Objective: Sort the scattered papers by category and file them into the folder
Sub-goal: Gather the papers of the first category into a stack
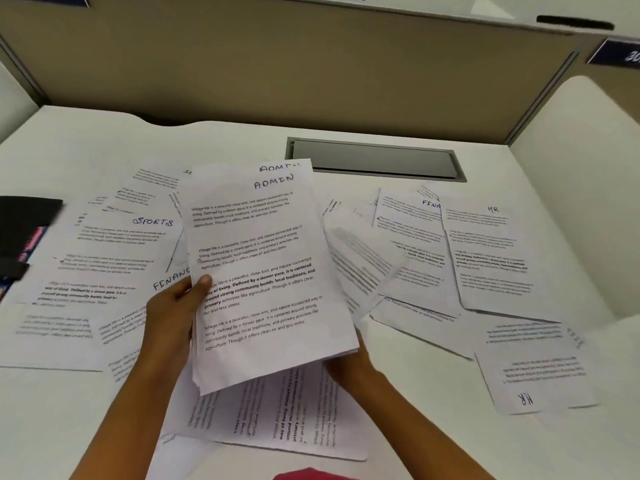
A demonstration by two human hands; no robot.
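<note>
A small stack of printed sheets headed ADMIN [263, 271] is held up over the white desk [398, 375] at the centre. My left hand [173, 313] grips its left edge, thumb on the top sheet. My right hand [349, 368] supports the stack from below at its lower right corner, mostly hidden by the paper. Loose sheets lie around: one marked SPORTS [121, 251] at the left, one marked FINANCE [169, 280] partly covered, a FINA sheet [412, 233] and an HR sheet [491, 254] at the right, another HR sheet [533, 379] upside down at the lower right.
A dark folder-like object [24, 237] sits at the left edge. A grey cable hatch [374, 159] is set into the desk behind the papers. A beige partition [294, 64] closes the back. More sheets [287, 417] lie under the held stack.
</note>
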